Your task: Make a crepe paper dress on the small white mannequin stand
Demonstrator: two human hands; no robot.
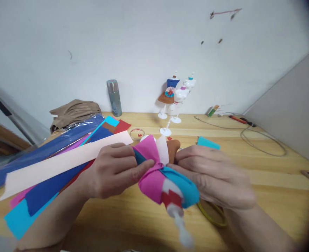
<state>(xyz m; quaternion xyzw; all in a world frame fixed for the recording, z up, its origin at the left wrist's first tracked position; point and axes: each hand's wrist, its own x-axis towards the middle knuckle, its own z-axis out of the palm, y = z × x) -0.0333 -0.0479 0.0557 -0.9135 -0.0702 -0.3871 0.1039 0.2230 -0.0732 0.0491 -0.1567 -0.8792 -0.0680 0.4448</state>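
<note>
Between my hands a small white dress form (174,189) lies tilted, its neck knob toward me and its base away. It is wrapped in pink fabric (151,185), turquoise fabric (187,187) and a red band at the neck, with brown and pale pieces farther down. My left hand (114,169) is closed on the pink fabric at the waist, thumb pressing near the gathered middle. From the other side my right hand (214,175) grips the form by the turquoise and brown fabric; its fingertips are partly hidden behind the form.
Long fabric strips (65,161) are piled at the left beside a brown cloth (74,112). A flask (114,98) and dressed mini forms (173,92) stand by the wall. A yellow tape roll (213,215) lies under my right hand; a cable (248,140) curls at right.
</note>
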